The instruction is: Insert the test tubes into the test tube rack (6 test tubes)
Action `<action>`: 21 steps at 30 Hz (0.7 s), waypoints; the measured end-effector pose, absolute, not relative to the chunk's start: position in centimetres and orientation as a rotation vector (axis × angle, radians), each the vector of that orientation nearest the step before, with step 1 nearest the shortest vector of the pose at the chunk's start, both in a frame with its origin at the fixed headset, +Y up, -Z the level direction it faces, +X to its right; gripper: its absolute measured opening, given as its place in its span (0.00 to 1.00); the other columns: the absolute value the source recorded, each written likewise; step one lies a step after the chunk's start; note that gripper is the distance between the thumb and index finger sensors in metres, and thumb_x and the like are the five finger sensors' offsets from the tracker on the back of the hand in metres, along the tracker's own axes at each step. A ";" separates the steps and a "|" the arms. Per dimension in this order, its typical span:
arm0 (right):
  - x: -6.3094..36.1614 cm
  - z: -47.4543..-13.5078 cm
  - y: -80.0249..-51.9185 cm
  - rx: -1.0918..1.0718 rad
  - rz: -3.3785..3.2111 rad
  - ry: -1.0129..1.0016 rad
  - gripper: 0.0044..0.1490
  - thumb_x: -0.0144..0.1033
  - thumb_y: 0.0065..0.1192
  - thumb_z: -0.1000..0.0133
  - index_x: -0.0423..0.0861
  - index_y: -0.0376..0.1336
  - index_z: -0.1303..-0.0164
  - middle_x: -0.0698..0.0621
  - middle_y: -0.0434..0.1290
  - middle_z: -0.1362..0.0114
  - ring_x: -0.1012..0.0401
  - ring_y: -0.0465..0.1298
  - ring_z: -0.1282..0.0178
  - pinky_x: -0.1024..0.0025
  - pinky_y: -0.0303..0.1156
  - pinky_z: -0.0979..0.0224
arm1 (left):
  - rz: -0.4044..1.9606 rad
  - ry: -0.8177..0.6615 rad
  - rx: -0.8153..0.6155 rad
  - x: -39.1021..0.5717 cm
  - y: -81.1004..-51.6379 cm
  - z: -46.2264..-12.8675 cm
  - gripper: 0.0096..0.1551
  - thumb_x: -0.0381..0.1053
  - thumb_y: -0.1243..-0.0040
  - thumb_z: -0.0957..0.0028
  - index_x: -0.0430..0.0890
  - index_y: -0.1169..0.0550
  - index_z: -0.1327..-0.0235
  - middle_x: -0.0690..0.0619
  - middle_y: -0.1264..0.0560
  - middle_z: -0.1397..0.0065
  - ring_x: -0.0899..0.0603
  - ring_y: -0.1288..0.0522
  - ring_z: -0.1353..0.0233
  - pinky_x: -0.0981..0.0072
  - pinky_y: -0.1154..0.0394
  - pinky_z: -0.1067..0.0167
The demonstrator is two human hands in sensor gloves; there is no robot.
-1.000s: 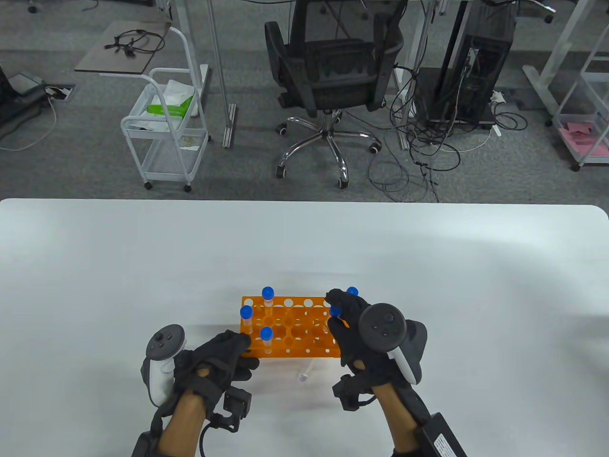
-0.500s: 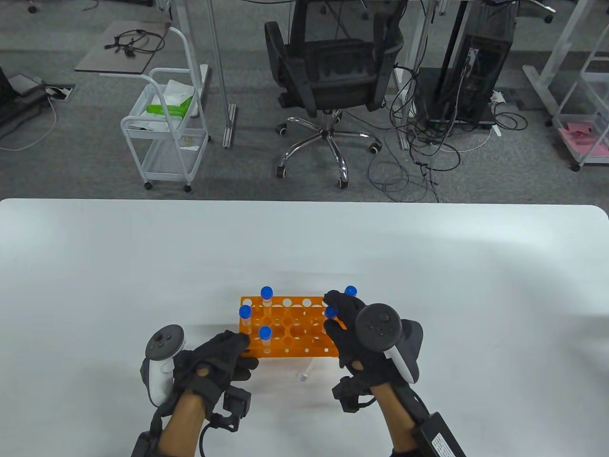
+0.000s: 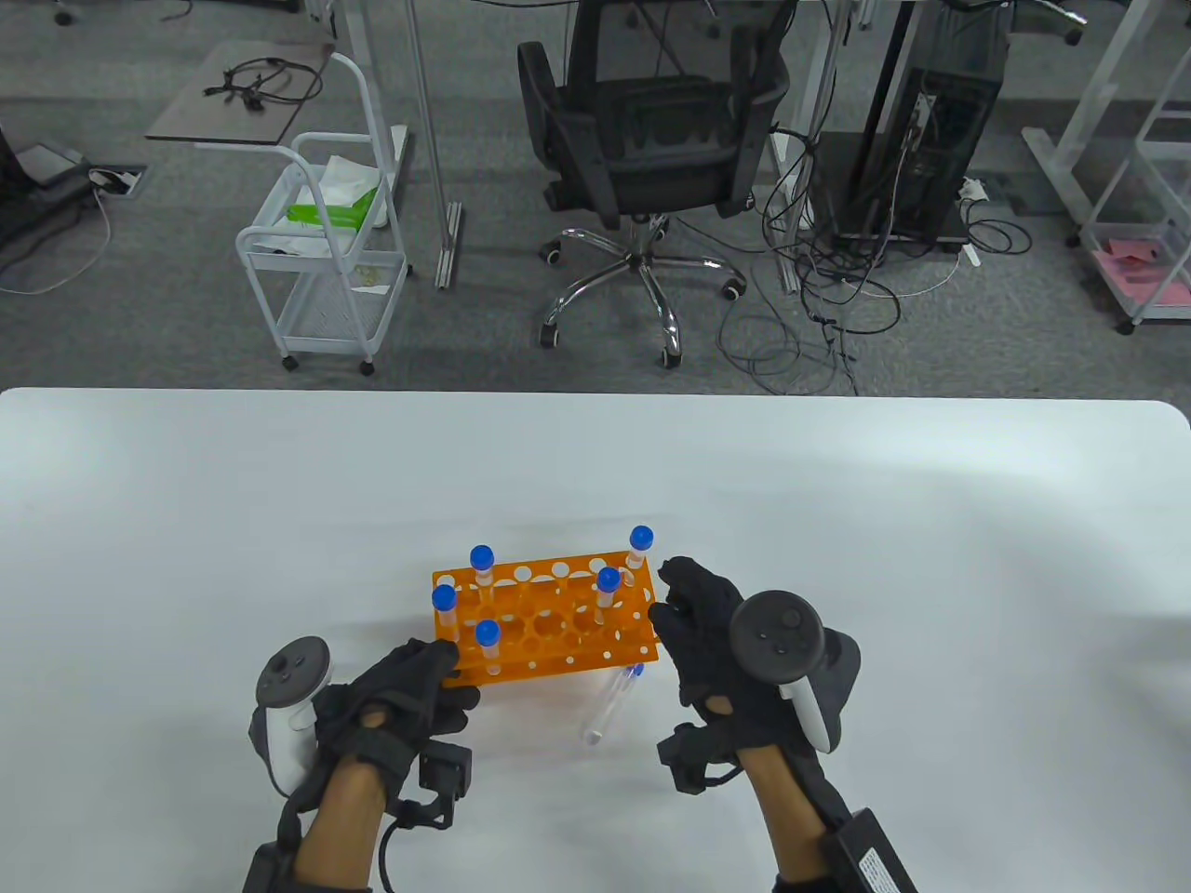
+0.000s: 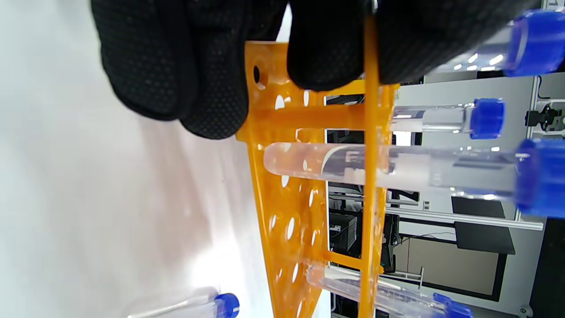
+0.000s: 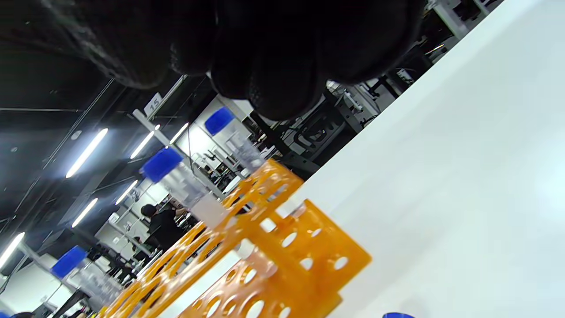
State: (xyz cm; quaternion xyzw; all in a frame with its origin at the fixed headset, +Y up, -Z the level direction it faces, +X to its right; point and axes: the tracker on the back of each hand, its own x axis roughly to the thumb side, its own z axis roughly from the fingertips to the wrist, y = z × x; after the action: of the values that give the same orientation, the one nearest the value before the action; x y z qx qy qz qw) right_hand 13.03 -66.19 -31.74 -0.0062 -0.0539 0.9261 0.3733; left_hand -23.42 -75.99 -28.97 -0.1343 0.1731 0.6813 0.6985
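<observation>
The orange rack [image 3: 549, 625] stands on the white table [image 3: 279, 521] with several blue-capped test tubes upright in it, such as the tube [image 3: 608, 586] near its right end. My left hand [image 3: 445, 666] grips the rack's near left corner; in the left wrist view its fingers [image 4: 326, 53] pinch the rack's edge [image 4: 370, 132]. My right hand [image 3: 674, 605] sits just right of the rack, fingers curled and holding nothing. One more tube [image 3: 609, 702] lies flat on the table in front of the rack, between my hands.
The table's far edge [image 3: 595, 393] is well beyond the rack. Behind it are an office chair [image 3: 651, 139] and a white cart [image 3: 321, 260] on the floor. In the right wrist view the rack's end [image 5: 304, 260] is close below my fingers.
The rack has slid left and a little away, turning slightly, under my left hand. My right hand has let go of the tube near the right end and drawn off to the right.
</observation>
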 end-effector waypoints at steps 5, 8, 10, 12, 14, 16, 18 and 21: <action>13.7 -32.8 -68.5 -0.127 2.338 -0.074 0.37 0.62 0.61 0.50 0.63 0.59 0.31 0.60 0.71 0.29 0.62 0.81 0.40 0.62 0.79 0.40 | 1.547 0.424 -0.281 -24.2 -76.2 -28.9 0.22 0.60 0.39 0.53 0.45 0.20 0.57 0.34 0.25 0.32 0.38 0.17 0.41 0.52 0.17 0.50; 13.7 -33.7 -70.7 -0.205 2.373 0.035 0.37 0.63 0.61 0.51 0.62 0.60 0.31 0.58 0.72 0.29 0.59 0.81 0.41 0.60 0.79 0.41 | 1.559 0.445 -0.273 -24.7 -76.4 -29.0 0.22 0.60 0.39 0.53 0.45 0.20 0.57 0.34 0.25 0.32 0.38 0.17 0.41 0.52 0.17 0.50; 13.2 -34.2 -72.1 -0.222 2.464 0.122 0.37 0.64 0.61 0.51 0.62 0.61 0.31 0.57 0.72 0.29 0.58 0.81 0.40 0.60 0.79 0.41 | 1.566 0.461 -0.265 -25.1 -76.6 -28.9 0.22 0.60 0.39 0.53 0.45 0.20 0.57 0.34 0.26 0.31 0.38 0.17 0.41 0.52 0.17 0.50; 12.1 -34.6 -73.3 -0.259 2.584 0.188 0.36 0.65 0.63 0.52 0.64 0.64 0.33 0.57 0.71 0.29 0.58 0.80 0.39 0.60 0.79 0.41 | 1.577 0.480 -0.249 -25.5 -76.6 -28.8 0.22 0.60 0.39 0.53 0.45 0.20 0.57 0.34 0.26 0.31 0.38 0.17 0.41 0.52 0.17 0.50; 11.1 -34.8 -74.0 -0.274 2.685 0.220 0.35 0.66 0.65 0.53 0.65 0.66 0.36 0.59 0.72 0.30 0.59 0.81 0.40 0.60 0.79 0.41 | 1.581 0.491 -0.228 -25.7 -76.5 -28.7 0.22 0.60 0.39 0.53 0.45 0.20 0.57 0.34 0.26 0.31 0.38 0.17 0.41 0.52 0.17 0.50; 10.2 -34.8 -74.4 -0.276 2.746 0.237 0.36 0.68 0.66 0.54 0.65 0.67 0.36 0.59 0.73 0.32 0.59 0.81 0.42 0.61 0.79 0.42 | 1.594 0.499 -0.217 -25.9 -76.5 -28.7 0.22 0.60 0.39 0.53 0.45 0.20 0.57 0.34 0.26 0.31 0.38 0.17 0.41 0.52 0.17 0.50; 9.2 -34.6 -74.8 -0.271 2.818 0.261 0.38 0.69 0.66 0.55 0.65 0.67 0.35 0.59 0.74 0.33 0.59 0.81 0.43 0.61 0.79 0.42 | 1.608 0.502 -0.210 -26.0 -76.4 -28.7 0.22 0.60 0.40 0.53 0.45 0.20 0.57 0.34 0.26 0.31 0.38 0.17 0.41 0.52 0.17 0.50; 8.2 -34.5 -75.8 -0.244 2.885 0.346 0.43 0.70 0.66 0.56 0.64 0.63 0.30 0.58 0.73 0.32 0.59 0.79 0.42 0.60 0.78 0.40 | 1.614 0.501 -0.205 -26.2 -76.4 -28.6 0.22 0.60 0.40 0.53 0.46 0.20 0.57 0.34 0.26 0.31 0.38 0.17 0.41 0.52 0.17 0.50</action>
State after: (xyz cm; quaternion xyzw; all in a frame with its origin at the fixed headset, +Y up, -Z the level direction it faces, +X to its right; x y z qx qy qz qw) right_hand 8.20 -75.81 -34.48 -0.0833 0.1179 0.9831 0.1128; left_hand -26.19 -76.42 -28.60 -0.0907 0.2214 0.7131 0.6590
